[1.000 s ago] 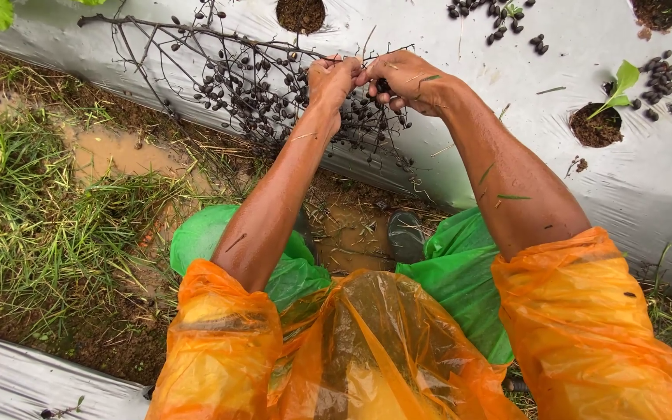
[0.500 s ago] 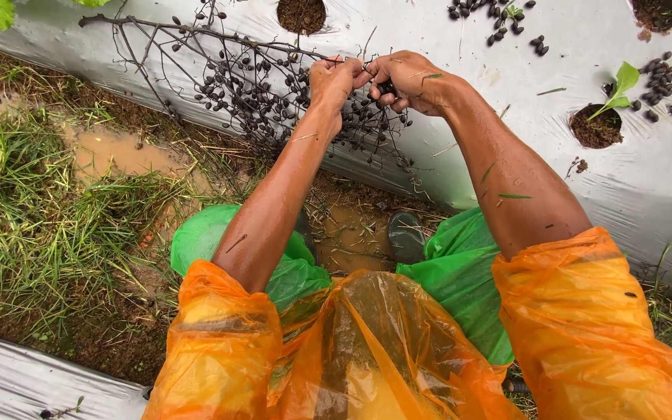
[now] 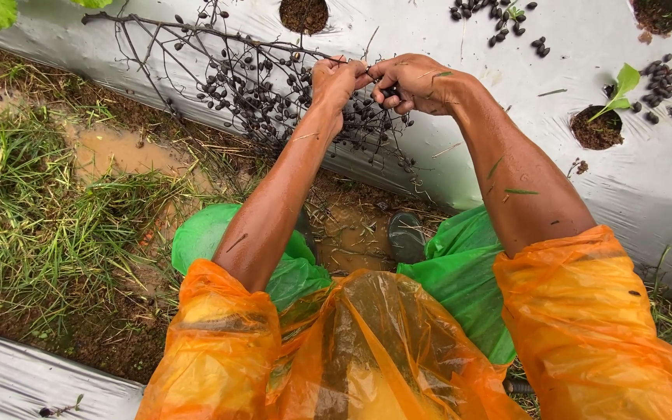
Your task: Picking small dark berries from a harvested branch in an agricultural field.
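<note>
A dry branching stalk (image 3: 196,58) full of small dark berries lies across the silver plastic mulch sheet (image 3: 460,140) of a raised bed. My left hand (image 3: 334,79) grips a thin twig of the berry cluster (image 3: 274,97). Close beside it, my right hand (image 3: 412,82) pinches the same twig, with dark berries between the fingers. Both forearms reach forward out of orange plastic raincoat sleeves (image 3: 585,311).
Planting holes (image 3: 303,14) in the sheet hold soil; one has a small green seedling (image 3: 620,89). Loose dark berries (image 3: 491,17) lie near the holes. A muddy furrow with a puddle (image 3: 118,152), grass (image 3: 33,225) and my boot (image 3: 406,237) lies below. Green trousers cover my knees.
None of note: both hands stay together on the berry twig, with only slight finger movement.
</note>
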